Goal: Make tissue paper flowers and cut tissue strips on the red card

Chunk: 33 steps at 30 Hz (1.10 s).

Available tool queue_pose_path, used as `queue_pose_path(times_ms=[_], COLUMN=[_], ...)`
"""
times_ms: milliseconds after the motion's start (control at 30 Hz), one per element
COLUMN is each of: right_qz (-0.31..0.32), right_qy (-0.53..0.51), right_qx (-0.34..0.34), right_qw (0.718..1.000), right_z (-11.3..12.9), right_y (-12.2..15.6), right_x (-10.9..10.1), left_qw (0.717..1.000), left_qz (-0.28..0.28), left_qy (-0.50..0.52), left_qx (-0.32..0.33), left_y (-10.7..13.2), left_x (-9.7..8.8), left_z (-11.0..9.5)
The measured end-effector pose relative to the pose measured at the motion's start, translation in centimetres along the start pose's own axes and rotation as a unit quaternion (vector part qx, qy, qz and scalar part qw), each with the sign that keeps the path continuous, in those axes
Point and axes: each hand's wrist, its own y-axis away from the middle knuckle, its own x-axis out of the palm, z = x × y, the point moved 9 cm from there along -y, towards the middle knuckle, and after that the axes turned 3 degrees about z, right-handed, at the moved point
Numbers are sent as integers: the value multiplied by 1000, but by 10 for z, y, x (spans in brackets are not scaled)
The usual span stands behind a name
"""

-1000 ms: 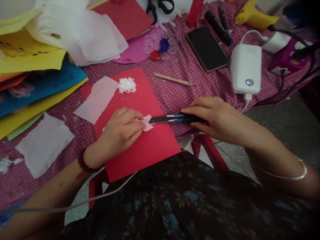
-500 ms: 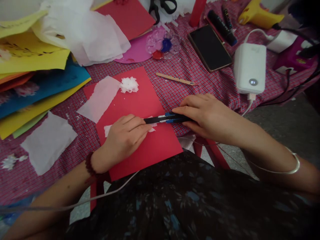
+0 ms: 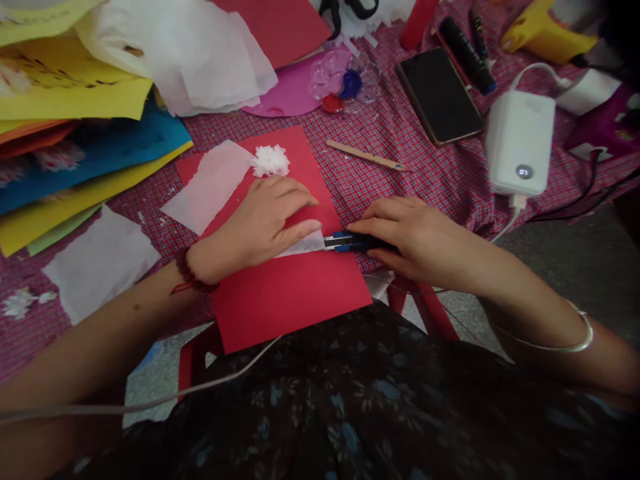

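My right hand (image 3: 405,233) is closed around a blue and black stapler (image 3: 350,241), whose narrow front end points left over the edge of a red sheet of paper (image 3: 295,300). At that end lies a strip of white tissue paper (image 3: 303,245). My left hand (image 3: 270,220) is just above the strip, thumb and fingers apart; whether the thumb touches the tissue I cannot tell. A white ruffled paper flower (image 3: 271,161) and a larger piece of white tissue (image 3: 213,180) lie on the far part of the red sheet.
Coloured papers (image 3: 90,170) are stacked at left under white tissue sheets (image 3: 200,60). A pencil (image 3: 367,155), a phone (image 3: 440,97), a marker (image 3: 467,57), a white power bank (image 3: 523,140) and a yellow glue gun (image 3: 545,37) lie at right. A cable (image 3: 200,387) crosses my lap.
My left hand has let go of the stapler's black front part and moved up and right, with its fingers spreading. The white strip shows more now. My right hand keeps the stapler.
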Motion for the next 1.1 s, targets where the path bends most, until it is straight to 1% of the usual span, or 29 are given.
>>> queue_pose_path(times_ms=[167, 233, 300, 433, 533, 600, 733, 933, 1000, 1100], right_qz=[2, 2, 5, -9, -29, -36, -47, -40, -41, -43], right_qy=[-2, -3, -7, 4, 14, 15, 12, -1, -6, -8], right_qx=[1, 1, 2, 9, 20, 29, 40, 38, 39, 34], right_qw=[1000, 1000, 1000, 1000, 999, 999, 998, 998, 998, 998], right_z=[0, 1, 3, 11, 17, 19, 20, 17, 15, 15], right_y=[0, 0, 0, 6, 17, 24, 31, 28, 28, 28], right_x=[1, 2, 3, 4, 6, 8, 10, 9, 8, 8], left_qw=[996, 995, 996, 997, 998, 998, 997, 995, 995, 994], left_qz=[68, 77, 74, 64, 65, 68, 63, 67, 61, 55], left_qy=[-41, -42, -36, -19, -4, -2, -5, 27, 11, -28], left_qx=[34, 40, 43, 28, 11, 10, 35, 72, 80, 87], left_y=[-16, -20, -22, -21, -21, -21, -21, -13, -7, -1], left_x=[25, 33, 37, 36, 34, 35, 36, 22, 19, 24], left_z=[1, 4, 6, 7, 6, 6, 8, 19, 23, 26])
